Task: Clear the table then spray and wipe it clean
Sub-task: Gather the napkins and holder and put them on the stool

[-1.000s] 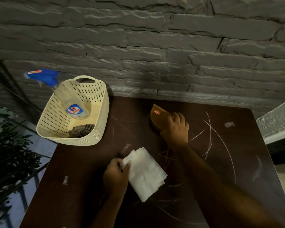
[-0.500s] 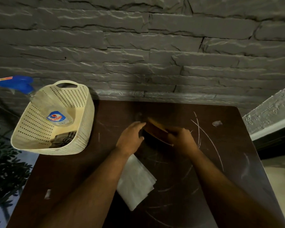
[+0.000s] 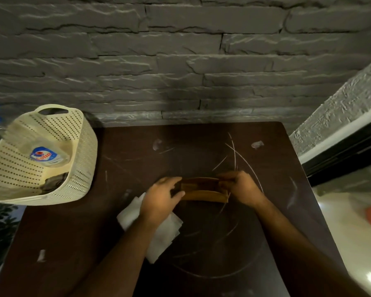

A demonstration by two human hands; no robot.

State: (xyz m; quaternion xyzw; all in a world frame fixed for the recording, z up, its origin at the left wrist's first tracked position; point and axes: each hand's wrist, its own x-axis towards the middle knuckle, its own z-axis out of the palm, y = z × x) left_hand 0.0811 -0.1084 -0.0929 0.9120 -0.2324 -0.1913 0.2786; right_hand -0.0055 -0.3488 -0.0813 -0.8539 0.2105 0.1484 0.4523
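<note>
Left hand (image 3: pixel 162 199), right hand (image 3: pixel 241 187), fingers curled.

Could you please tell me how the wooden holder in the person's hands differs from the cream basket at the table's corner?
The wooden holder is brown, solid and small; the cream basket is pale, perforated and far bigger. The wooden holder is gripped at its ends by the left hand and right hand; the cream basket stands untouched. The wooden holder looks empty; the cream basket holds a spray bottle. Both are on or over the table.
</note>
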